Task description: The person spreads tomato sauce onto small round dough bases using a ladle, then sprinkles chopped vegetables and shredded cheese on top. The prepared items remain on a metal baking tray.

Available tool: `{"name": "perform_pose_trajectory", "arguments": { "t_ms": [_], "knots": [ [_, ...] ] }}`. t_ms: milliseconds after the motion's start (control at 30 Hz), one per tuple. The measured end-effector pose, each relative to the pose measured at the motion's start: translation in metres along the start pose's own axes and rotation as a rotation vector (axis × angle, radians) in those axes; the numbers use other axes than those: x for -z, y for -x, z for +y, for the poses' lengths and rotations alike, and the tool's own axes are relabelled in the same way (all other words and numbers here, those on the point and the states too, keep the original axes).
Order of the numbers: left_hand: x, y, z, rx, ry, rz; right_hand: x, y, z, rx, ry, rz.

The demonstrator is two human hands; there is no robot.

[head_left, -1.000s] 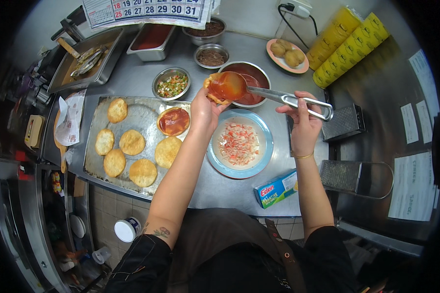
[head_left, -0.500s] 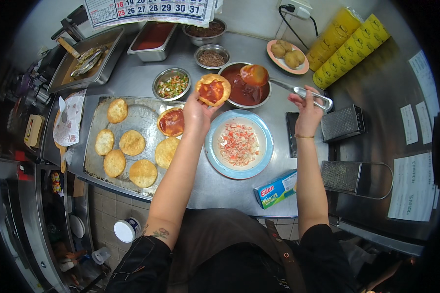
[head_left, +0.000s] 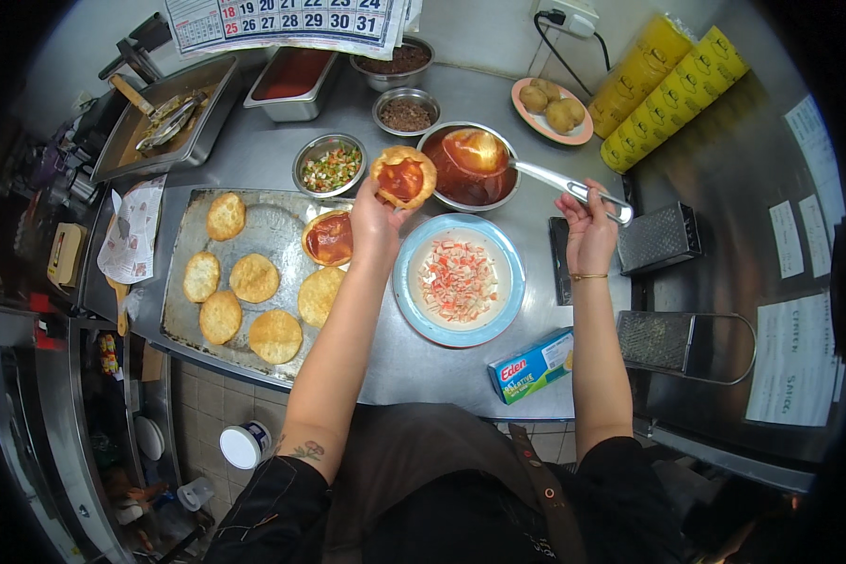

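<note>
L hand (head_left: 378, 224) holding 1 sauced crust (head_left: 403, 180); R hand (head_left: 588, 230) w/ ladle (head_left: 547, 175) at sauce bowl (head_left: 481, 208).

- The head view looked out from the left one of two fisheye cameras worn side by side on the head.
- It faced steeply down and forward across the steel table (head_left: 423, 381), upright and unmirrored.
- The dark apron (head_left: 409, 461) sat nearest, at the lower edge; the left hand (head_left: 378, 221) and right hand (head_left: 590, 240) lay farther off, above mid-height.
- It took in the calendar (head_left: 291, 26) at the top, the floor (head_left: 207, 399) at lower left and the metal wall (head_left: 727, 268) at right.
</note>
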State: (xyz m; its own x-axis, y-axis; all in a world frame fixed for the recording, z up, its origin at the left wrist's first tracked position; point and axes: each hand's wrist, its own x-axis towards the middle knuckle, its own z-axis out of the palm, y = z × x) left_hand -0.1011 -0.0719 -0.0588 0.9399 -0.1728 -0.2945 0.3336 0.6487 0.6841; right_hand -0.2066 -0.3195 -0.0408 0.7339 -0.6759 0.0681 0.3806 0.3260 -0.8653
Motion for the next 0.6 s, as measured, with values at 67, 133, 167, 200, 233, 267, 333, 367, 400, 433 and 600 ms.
{"name": "perform_pose_trajectory", "arguments": {
  "t_ms": [67,133,167,200,233,267,333,367,400,433,600],
  "knots": [
    [-0.005,0.003,-0.003,0.055,0.019,-0.039,-0.025,0.015,-0.015,0.095,0.046,-0.091],
    [-0.006,0.004,-0.007,0.104,0.034,-0.121,-0.036,0.023,-0.02,0.154,0.162,-0.235],
    [-0.005,0.003,-0.01,0.123,0.035,-0.159,-0.043,0.026,-0.023,0.175,0.219,-0.28],
    [-0.004,0.003,-0.011,0.138,0.038,-0.194,-0.047,0.028,-0.025,0.194,0.276,-0.33],
    [-0.004,0.002,-0.011,0.161,0.051,-0.199,-0.048,0.027,-0.027,0.225,0.251,-0.322],
    [-0.003,0.003,-0.012,0.162,0.035,-0.199,-0.048,0.026,-0.03,0.249,0.273,-0.315],
    [-0.002,0.005,-0.011,0.163,0.003,-0.194,-0.045,0.024,-0.035,0.291,0.317,-0.305],
    [-0.002,0.005,-0.009,0.157,-0.016,-0.199,-0.047,0.025,-0.036,0.287,0.309,-0.311],
    [-0.003,0.006,-0.009,0.157,-0.034,-0.208,-0.049,0.027,-0.039,0.252,0.297,-0.317],
    [-0.004,0.007,-0.008,0.157,-0.052,-0.218,-0.051,0.029,-0.04,0.216,0.285,-0.323],
    [-0.004,0.01,-0.005,0.218,-0.021,-0.28,-0.047,0.021,-0.04,0.181,0.292,-0.314]
  ]
}}
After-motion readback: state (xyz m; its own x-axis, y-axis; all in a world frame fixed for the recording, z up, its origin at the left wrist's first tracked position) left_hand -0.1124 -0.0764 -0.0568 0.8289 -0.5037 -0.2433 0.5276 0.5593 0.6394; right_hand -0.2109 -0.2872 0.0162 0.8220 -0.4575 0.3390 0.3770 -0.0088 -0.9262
